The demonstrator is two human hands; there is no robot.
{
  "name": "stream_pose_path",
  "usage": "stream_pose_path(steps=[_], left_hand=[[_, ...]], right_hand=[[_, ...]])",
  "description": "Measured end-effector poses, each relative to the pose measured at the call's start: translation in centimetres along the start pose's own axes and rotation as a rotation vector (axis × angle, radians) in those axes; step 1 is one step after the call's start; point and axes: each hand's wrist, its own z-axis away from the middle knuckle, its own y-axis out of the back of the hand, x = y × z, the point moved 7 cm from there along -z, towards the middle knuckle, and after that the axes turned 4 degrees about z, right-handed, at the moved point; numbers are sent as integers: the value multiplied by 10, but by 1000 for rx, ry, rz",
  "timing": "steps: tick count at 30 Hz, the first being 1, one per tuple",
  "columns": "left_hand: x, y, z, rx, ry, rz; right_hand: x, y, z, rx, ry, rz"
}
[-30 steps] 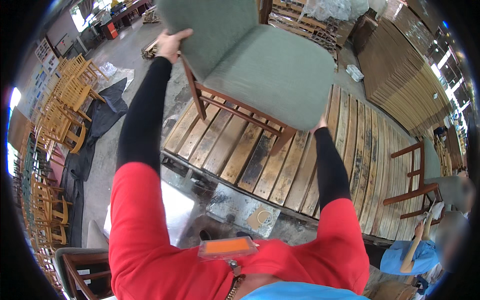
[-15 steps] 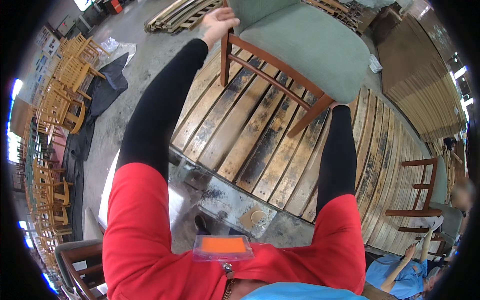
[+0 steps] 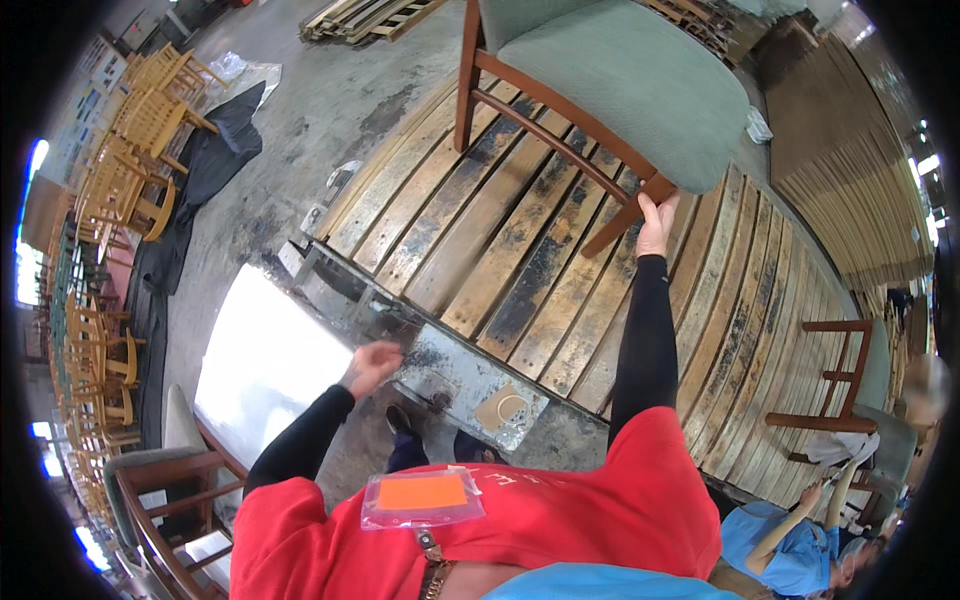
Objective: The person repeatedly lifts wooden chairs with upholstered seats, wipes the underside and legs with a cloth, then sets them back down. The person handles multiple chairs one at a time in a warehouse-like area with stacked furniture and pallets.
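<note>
A chair [image 3: 630, 90] with a grey-green padded seat and brown wooden legs stands tilted on a slatted wooden platform [image 3: 470, 260]. My right hand [image 3: 656, 222] is closed around its near front leg, just under the seat corner. Away from the chair, my left hand [image 3: 373, 368] hovers by the edge of a worn grey metal plate [image 3: 440, 375]; its fingers are loosely curled and no object shows in them. A roll of tape [image 3: 510, 407] lies on a piece of cardboard upon that plate.
Beside my left arm are a shiny white panel [image 3: 265, 360] and another padded chair [image 3: 175, 480]. Light wooden chairs [image 3: 130, 140] line the far left. Stacked cardboard [image 3: 850, 170] rises at right. Lower right, a person in blue [image 3: 780, 540] works near a tipped chair [image 3: 870, 370].
My left hand has let go of the chair's back and dropped toward the metal plate. My right hand stays at the front leg, now in fuller view; the chair has shifted slightly up and right.
</note>
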Motion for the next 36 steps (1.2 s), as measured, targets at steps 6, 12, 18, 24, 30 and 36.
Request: stream_pose_path(steps=[6,12,18,24,30,36], left_hand=[[-77,26,81,125,208,-18],[-109,13,118,118,231,-156],[-135,-32,150,-47,399,-88],[-100,-27,142,80,16,-343],[-145,8,253,301,217,94],[-265,11,482,717,492,-7]], right_hand=[[-14,18,-27,89,-181,487],[-30,19,18,48,-236,461],[-47,22,66,80,-229,401],[-28,40,33,-44,-189,536],[-58,37,38,85,-222,1054],[-22,-12,250,345,-271,1020]])
